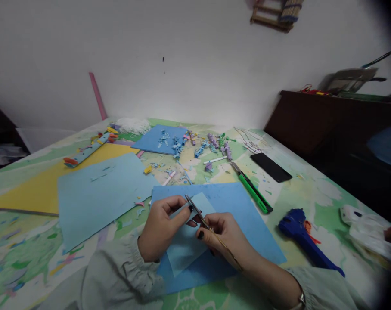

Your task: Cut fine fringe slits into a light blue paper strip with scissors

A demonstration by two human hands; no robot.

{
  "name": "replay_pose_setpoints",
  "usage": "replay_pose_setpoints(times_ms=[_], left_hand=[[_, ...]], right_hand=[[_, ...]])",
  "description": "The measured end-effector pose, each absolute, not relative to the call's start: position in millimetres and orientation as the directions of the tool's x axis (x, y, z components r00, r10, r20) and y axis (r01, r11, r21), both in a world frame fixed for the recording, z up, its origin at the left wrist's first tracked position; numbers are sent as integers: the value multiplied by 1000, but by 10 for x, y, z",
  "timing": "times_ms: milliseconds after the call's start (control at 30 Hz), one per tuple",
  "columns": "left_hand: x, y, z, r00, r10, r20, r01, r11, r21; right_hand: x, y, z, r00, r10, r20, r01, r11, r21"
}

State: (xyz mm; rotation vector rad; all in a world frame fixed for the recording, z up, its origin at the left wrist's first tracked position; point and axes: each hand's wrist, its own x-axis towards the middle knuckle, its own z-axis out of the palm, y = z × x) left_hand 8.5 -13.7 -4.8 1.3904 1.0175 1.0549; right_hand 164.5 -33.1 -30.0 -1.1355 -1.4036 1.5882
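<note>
Fingers point(220, 218) curled around scissors point(201, 215)

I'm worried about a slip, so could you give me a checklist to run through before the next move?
1. Scissors held in right grip: ok.
2. Light-blue paper held in left grip: ok.
3. Paper between the scissor blades: cannot tell.
4. Utility knife apart from both grips: ok.
5. Glue gun apart from both grips: ok.
6. Tablecloth free of scraps: not ok, bits scattered.
</note>
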Motion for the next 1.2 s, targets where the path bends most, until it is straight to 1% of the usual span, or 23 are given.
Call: replay_pose_setpoints(times_ms=[100, 400, 667, 933, 1200], left_hand=[[82, -142, -58, 256, 964, 65, 21, -73, 997], [98, -139, -50, 246, 968, 49, 24, -56, 998], [88, -145, -61, 254, 965, 60, 35, -71, 997], [92, -149, -44, 258, 964, 58, 15, -64, 998], [93, -149, -36, 260, 964, 48, 20, -55, 998]], right_hand=[[1650, -332, -312, -345, 925, -161, 23, -163, -986], [1665, -331, -325, -341, 928, -147, 50, -138, -989], [1659, -315, -310, -338, 930, -146, 32, -144, -989], [1647, -324, -280, -322, 929, -180, 73, -165, -984], [1655, -325, -298, -321, 932, -170, 76, -153, -985]])
